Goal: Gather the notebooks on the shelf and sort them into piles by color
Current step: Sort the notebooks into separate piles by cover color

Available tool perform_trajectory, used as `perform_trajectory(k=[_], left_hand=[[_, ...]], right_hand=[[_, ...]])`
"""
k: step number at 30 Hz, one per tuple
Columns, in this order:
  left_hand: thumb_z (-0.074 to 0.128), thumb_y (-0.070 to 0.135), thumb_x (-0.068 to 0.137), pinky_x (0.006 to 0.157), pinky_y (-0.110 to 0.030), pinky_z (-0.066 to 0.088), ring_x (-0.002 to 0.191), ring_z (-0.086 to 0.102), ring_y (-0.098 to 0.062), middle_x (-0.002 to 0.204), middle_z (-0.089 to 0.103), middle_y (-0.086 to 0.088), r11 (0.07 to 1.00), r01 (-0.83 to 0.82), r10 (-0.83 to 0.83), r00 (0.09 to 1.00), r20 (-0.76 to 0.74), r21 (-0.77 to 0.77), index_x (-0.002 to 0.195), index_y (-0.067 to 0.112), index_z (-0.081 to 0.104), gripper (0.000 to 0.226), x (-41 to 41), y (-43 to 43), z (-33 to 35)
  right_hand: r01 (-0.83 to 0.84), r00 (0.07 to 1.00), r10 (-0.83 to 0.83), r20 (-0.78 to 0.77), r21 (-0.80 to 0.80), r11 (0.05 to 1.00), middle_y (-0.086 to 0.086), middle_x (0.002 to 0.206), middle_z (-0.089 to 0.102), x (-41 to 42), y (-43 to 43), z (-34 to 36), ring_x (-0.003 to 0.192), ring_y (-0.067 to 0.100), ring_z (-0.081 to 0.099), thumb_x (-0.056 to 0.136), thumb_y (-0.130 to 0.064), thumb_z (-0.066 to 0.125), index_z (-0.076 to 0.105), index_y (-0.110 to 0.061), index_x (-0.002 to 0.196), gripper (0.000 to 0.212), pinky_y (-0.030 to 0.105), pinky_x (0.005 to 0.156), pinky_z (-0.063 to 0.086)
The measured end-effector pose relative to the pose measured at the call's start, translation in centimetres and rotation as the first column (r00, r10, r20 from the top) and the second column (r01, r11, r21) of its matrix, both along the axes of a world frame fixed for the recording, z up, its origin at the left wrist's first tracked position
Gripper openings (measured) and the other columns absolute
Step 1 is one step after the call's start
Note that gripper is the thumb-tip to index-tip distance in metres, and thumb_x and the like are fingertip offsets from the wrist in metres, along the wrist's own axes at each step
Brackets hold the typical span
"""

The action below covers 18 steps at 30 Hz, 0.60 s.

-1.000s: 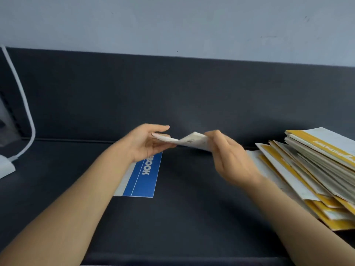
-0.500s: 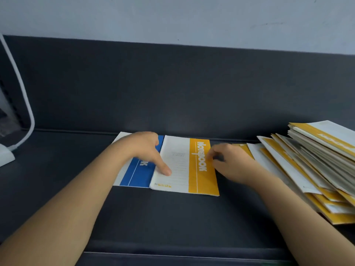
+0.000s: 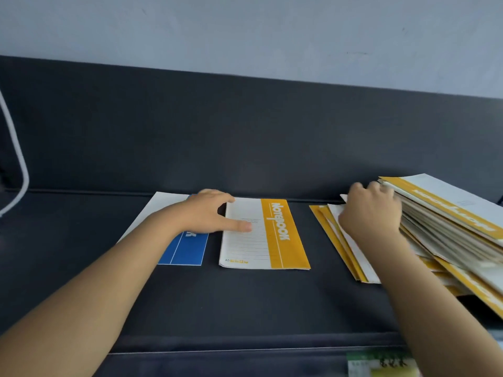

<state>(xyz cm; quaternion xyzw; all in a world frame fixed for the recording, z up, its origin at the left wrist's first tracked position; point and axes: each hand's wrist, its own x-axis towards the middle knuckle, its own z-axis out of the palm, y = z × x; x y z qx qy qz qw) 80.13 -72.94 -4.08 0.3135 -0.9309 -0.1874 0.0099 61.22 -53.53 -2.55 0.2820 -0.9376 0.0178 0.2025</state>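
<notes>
Now two notebooks lie flat side by side on the dark shelf (image 3: 245, 300), their far edges close to its dark back panel (image 3: 245, 131). The blue notebook (image 3: 185, 250) is on the left, partly covered by the left forearm. The yellow notebook (image 3: 280, 235) is just to its right, a narrow strip of shelf between them, with its white lined half on the left and its yellow band with white lettering on the right.

The left hand (image 3: 206, 213) hovers low over the gap between the two. Its thumb (image 3: 241, 227) is stretched out and presses on the white half of the yellow notebook, and its fingers are loosely spread near the far edges of both covers, gripping nothing.

Well apart to the right sits a slanted, untidy pile of notebooks (image 3: 449, 221), yellow and white, fanned out at its near left side and running off the right edge of the view. The right hand (image 3: 370, 213) is at the pile's left side, seen from the back, with its fingers (image 3: 377, 186) curled against the far left corners of the upper notebooks. They are blurred, so whether they hold one cannot be told.

A white cable (image 3: 19, 159) curves down at the far left, and a pale wall (image 3: 245, 31) rises behind the panel. A green and yellow label (image 3: 381, 365) shows below the shelf's near edge.
</notes>
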Motion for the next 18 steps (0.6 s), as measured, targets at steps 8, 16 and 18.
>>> perform_trajectory(k=[8,16,18], left_hand=[[0.057,0.077,0.069,0.113,-0.038,0.030,0.141,0.028,-0.013,0.152,0.036,0.008,0.999,0.047,-0.050,0.990,-0.135,-0.027,0.141,0.029,0.044,0.088,-0.1,0.3,0.1],[0.062,0.061,0.080,0.103,-0.026,0.036,0.132,0.043,-0.008,0.140,0.050,0.011,0.987,0.093,-0.033,0.918,-0.396,0.133,0.136,0.023,0.052,0.069,-0.4,0.8,0.8],[0.063,0.057,0.083,0.104,-0.027,0.038,0.130,0.046,-0.010,0.138,0.050,0.010,0.964,0.083,0.046,0.885,-0.464,0.253,0.140,0.021,0.047,0.069,-0.5,0.9,0.9]], right_hand=[[0.032,0.998,-0.011,-0.068,0.312,0.950,0.000,0.102,0.066,0.3,2.0,-0.5,0.093,0.016,0.065,0.095,-0.005,0.048,0.060,-0.016,0.112,0.023,0.022,0.062,0.039],[-0.094,0.974,0.109,-0.200,0.085,0.992,0.003,0.095,0.065,3.5,1.9,2.2,0.082,0.022,0.067,0.096,-0.010,0.046,0.056,-0.012,0.105,0.014,0.026,0.056,0.036],[-0.275,0.917,0.243,-0.315,-0.060,0.960,0.005,0.082,0.062,4.8,0.9,2.9,0.065,0.027,0.064,0.089,-0.005,0.055,0.044,-0.013,0.089,0.013,0.025,0.047,0.030]])
